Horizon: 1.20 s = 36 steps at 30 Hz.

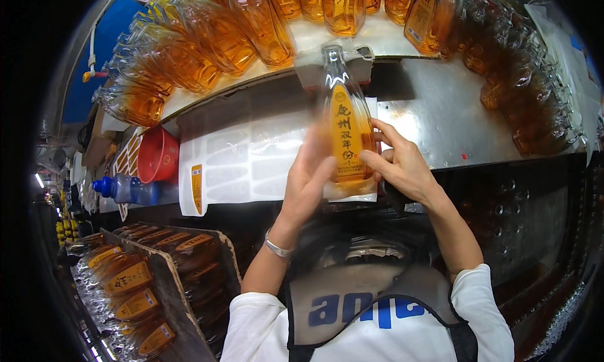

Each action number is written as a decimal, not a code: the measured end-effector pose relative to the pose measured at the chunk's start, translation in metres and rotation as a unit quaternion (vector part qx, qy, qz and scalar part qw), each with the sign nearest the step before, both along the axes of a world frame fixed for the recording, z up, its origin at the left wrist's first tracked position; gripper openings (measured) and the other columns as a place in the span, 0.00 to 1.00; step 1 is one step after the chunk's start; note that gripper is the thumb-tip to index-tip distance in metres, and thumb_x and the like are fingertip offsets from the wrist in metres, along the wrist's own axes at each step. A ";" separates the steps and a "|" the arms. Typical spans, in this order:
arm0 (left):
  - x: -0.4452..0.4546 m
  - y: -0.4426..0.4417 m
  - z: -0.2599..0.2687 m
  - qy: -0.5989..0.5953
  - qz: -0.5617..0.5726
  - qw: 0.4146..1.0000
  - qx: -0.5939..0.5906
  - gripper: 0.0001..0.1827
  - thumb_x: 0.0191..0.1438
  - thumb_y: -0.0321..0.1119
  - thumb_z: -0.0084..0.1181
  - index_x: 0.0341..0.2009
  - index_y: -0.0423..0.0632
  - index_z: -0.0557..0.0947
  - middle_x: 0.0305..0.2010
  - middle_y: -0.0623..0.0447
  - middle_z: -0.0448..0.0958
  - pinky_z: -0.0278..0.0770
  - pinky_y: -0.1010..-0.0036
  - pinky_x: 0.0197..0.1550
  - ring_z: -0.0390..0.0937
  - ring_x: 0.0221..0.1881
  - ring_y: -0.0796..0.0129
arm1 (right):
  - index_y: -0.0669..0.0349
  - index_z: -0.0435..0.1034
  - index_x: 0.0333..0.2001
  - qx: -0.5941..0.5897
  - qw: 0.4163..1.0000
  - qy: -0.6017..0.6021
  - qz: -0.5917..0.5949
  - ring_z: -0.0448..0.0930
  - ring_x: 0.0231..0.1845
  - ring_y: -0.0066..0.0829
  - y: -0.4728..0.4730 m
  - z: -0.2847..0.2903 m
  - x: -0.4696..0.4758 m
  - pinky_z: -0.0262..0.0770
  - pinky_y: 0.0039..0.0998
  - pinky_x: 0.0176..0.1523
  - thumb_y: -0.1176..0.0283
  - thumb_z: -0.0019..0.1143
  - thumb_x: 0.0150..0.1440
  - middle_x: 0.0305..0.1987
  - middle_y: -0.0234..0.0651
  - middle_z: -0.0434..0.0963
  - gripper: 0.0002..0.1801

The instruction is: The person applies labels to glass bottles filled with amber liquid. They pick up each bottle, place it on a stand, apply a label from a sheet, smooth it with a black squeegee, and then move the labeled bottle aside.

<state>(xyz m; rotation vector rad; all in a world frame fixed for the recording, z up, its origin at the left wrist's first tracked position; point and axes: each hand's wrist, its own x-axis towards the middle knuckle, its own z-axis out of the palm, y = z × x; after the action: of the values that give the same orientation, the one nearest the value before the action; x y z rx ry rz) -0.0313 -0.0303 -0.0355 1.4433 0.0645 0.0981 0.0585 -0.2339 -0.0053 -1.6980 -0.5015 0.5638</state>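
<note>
A clear glass bottle [365, 145] with amber liquid is between my hands, its neck pointing away from me. An orange tapered label [343, 126] bearing dark writing covers its front. My right hand [403, 166] grips the lower right side, thumb at the label's edge and fingers around the side. My left hand [304, 178], blurred, lies along the lower left side with its thumb at the front edge. Beneath and left of the bottle lies a white label backing sheet [226, 149] with bare label outlines. One orange label [197, 189] is still on its left end.
Amber-filled bottles [259, 26] line the raised shelf [306, 31]. A padded block [311, 69] sits at the shelf's front edge. A red plastic bowl [158, 154] and blue bottle [125, 189] stand left. Labelled bottles [130, 277] fill divided racks lower left; more bottles [509, 93] stand right.
</note>
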 end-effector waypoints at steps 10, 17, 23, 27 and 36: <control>0.002 -0.003 0.003 0.007 0.007 1.000 -0.010 0.43 0.66 0.29 0.56 0.77 0.38 0.47 0.74 0.36 0.60 0.68 0.65 0.70 0.66 0.71 0.56 | 0.74 0.56 0.70 -0.073 0.995 -0.062 -0.007 0.81 0.28 0.21 0.007 0.009 -0.001 0.78 0.25 0.37 0.62 0.67 0.59 0.58 0.55 0.78 0.44; 0.000 -0.001 -0.002 0.004 0.009 1.000 -0.006 0.43 0.65 0.28 0.56 0.77 0.40 0.47 0.76 0.37 0.58 0.68 0.63 0.71 0.65 0.72 0.54 | 0.73 0.55 0.71 -0.008 1.000 -0.015 0.001 0.80 0.28 0.19 -0.001 -0.011 0.003 0.78 0.22 0.36 0.65 0.64 0.61 0.57 0.54 0.78 0.42; 0.007 0.007 -0.002 -0.078 0.035 0.980 0.182 0.39 0.62 0.35 0.61 0.74 0.42 0.62 0.78 0.34 0.53 0.59 0.59 0.74 0.54 0.78 0.49 | 0.64 0.72 0.50 0.210 0.908 0.281 -0.230 0.78 0.26 0.19 -0.027 -0.048 0.025 0.75 0.20 0.28 0.53 0.48 0.72 0.41 0.37 0.81 0.23; 0.010 0.010 0.001 -0.111 0.023 0.942 0.317 0.36 0.61 0.38 0.64 0.72 0.47 0.68 0.79 0.34 0.51 0.65 0.59 0.71 0.57 0.77 0.48 | 0.60 0.73 0.47 0.238 0.887 0.310 -0.247 0.78 0.31 0.18 -0.036 -0.057 0.021 0.76 0.22 0.33 0.57 0.52 0.70 0.36 0.30 0.79 0.16; 0.011 0.009 0.002 -0.091 0.016 0.949 0.302 0.40 0.59 0.35 0.65 0.73 0.46 0.64 0.80 0.37 0.49 0.71 0.61 0.68 0.57 0.77 0.52 | 0.68 0.72 0.56 0.209 0.967 0.086 -0.121 0.80 0.49 0.22 -0.025 -0.038 0.032 0.77 0.25 0.55 0.69 0.59 0.63 0.50 0.37 0.80 0.19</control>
<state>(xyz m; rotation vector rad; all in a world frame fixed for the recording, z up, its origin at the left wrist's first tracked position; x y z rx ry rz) -0.0206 -0.0214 -0.0335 2.0384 -0.1039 0.2973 0.0901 -0.2584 -0.0435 -1.2696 -0.2595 0.3891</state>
